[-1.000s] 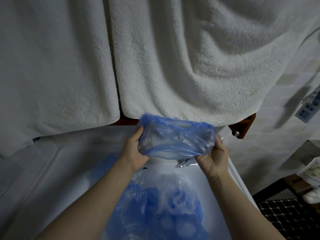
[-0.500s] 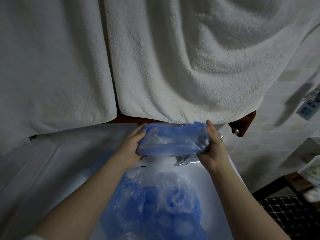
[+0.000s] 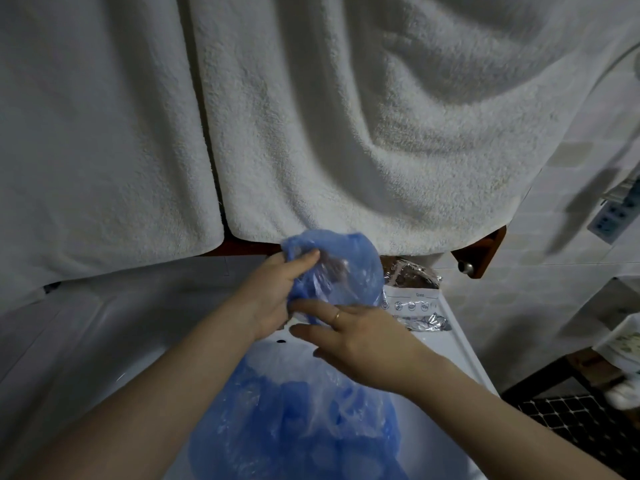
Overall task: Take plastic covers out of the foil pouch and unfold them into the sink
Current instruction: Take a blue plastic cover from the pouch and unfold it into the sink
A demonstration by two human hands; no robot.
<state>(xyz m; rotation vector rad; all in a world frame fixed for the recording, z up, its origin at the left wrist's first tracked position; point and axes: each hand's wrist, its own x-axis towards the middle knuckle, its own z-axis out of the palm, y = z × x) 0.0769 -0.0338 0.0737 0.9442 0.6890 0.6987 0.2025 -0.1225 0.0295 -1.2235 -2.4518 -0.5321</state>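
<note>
Single view only, head-worn wide-angle camera. Looks forward and steeply down from above person's own forearms, which enter from bottom edge. Close range: left hand [image 3: 273, 292] and right hand [image 3: 360, 337] sit near frame centre, over sink [image 3: 104, 341] in lower half. Hanging towels [image 3: 311, 116] fill upper half, close to lens. Tiled wall [image 3: 519, 306] and dark floor mat [image 3: 581, 420] at right edge. Wide-angle bending toward frame edges. No second view to overlap.
</note>
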